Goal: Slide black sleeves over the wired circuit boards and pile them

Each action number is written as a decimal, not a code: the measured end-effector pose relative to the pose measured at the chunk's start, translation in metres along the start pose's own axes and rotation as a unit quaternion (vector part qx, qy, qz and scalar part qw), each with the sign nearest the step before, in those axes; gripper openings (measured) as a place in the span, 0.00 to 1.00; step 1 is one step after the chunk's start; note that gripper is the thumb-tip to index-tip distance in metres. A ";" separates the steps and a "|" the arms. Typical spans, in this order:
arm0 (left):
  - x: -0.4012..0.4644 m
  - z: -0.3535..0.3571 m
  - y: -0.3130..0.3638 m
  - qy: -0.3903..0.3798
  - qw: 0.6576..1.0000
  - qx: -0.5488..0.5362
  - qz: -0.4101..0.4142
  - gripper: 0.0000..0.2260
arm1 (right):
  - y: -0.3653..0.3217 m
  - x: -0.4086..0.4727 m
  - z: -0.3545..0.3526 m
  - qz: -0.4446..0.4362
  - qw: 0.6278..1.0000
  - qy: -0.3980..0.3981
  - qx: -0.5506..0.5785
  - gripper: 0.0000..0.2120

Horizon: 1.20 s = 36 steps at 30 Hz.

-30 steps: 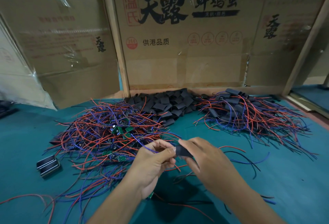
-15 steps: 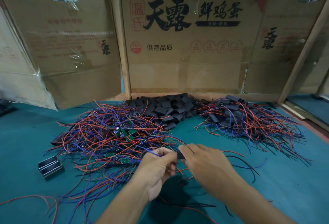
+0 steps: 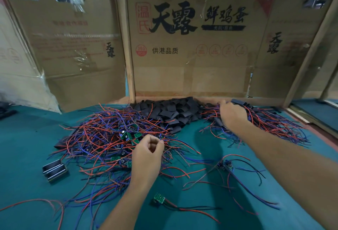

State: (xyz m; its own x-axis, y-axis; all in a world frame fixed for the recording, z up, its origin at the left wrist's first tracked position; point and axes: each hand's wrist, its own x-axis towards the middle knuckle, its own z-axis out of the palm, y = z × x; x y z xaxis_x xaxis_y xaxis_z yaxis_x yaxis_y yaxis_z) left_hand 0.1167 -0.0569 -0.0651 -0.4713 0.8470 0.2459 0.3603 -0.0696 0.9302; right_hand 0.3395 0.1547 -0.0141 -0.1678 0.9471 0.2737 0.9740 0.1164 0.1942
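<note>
A: At about two o'clock, over the finished pile, the right hand is reaching out, fingers curled down among the sleeved boards and their wires. Whether it is pinching one or has let go, I cannot tell; the fingertips are lying hidden in the tangle.

B: And the left hand?

A: It is hovering near the centre, at the near edge of the unsleeved heap, fingers loosely curled with thumb and forefinger close together. It looks to be holding nothing, though a thin wire could be escaping notice.

B: Where are the sleeves lying?

A: The loose black sleeves are sitting at twelve o'clock against the cardboard wall, between the two wire piles and touching both. Bare green boards are showing at eleven o'clock from the left hand. One stray board is lying at six o'clock on the green table, another wired piece at four o'clock.

B: What are you worrying about?

A: Snagging, mostly. If the right hand is pulling back with wires looped on a finger, it is likely dragging finished pieces out. The left hand lifting one board risks hauling up a whole knot of red and blue leads, and the strays are easily getting swept off.
</note>
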 end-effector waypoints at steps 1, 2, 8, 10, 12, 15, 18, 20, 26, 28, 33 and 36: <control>0.002 -0.002 -0.003 0.018 0.999 0.021 0.028 0.08 | 0.003 0.006 0.005 0.005 1.000 -0.022 0.014 0.16; 0.006 -0.005 -0.006 0.037 0.998 0.031 0.047 0.09 | 0.003 0.010 0.011 0.013 0.999 -0.032 0.033 0.18; 0.019 -0.009 -0.024 0.095 0.988 0.089 0.081 0.07 | -0.063 0.018 0.023 -0.081 0.990 -0.001 0.113 0.12; 0.018 -0.007 -0.026 0.089 0.982 0.126 0.105 0.06 | -0.092 0.020 0.022 -0.115 0.976 -0.082 0.166 0.18; 0.018 -0.008 -0.030 0.089 0.976 0.157 0.122 0.05 | -0.111 0.023 0.026 -0.126 0.971 -0.133 0.151 0.22; 0.018 -0.012 -0.033 0.095 0.971 0.178 0.129 0.05 | -0.121 0.024 0.035 -0.130 0.980 -0.110 0.102 0.19; 0.019 -0.013 -0.030 0.101 0.968 0.191 0.129 0.06 | -0.118 0.019 0.034 -0.135 0.986 -0.067 0.069 0.11; 0.018 -0.012 -0.028 0.099 0.962 0.212 0.141 0.06 | -0.111 0.009 0.021 -0.102 0.990 -0.034 0.092 0.08; 0.006 0.007 -0.015 -0.015 0.941 0.283 0.183 0.24 | -0.089 -0.080 -0.028 -0.065 0.919 0.045 0.386 0.14; -0.003 0.015 -0.011 -0.048 0.934 0.285 0.211 0.27 | -0.089 -0.128 -0.033 -0.103 0.903 0.036 0.415 0.18; -0.014 0.020 -0.002 -0.118 0.958 0.168 0.200 0.13 | -0.071 -0.173 -0.025 -0.117 0.828 -0.007 0.548 0.09; -0.017 0.021 0.000 -0.160 0.958 0.136 0.195 0.05 | -0.059 -0.172 -0.016 -0.132 0.795 -0.013 0.592 0.15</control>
State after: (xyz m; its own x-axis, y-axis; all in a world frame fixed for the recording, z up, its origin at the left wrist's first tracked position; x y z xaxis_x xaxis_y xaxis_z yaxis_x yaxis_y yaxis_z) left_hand 0.1416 -0.0605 -0.0754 -0.0020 0.9056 0.4240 0.6756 -0.3114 0.6683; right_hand 0.3081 -0.0202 -0.0578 -0.4022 0.8466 0.3486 0.3673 0.4980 -0.7856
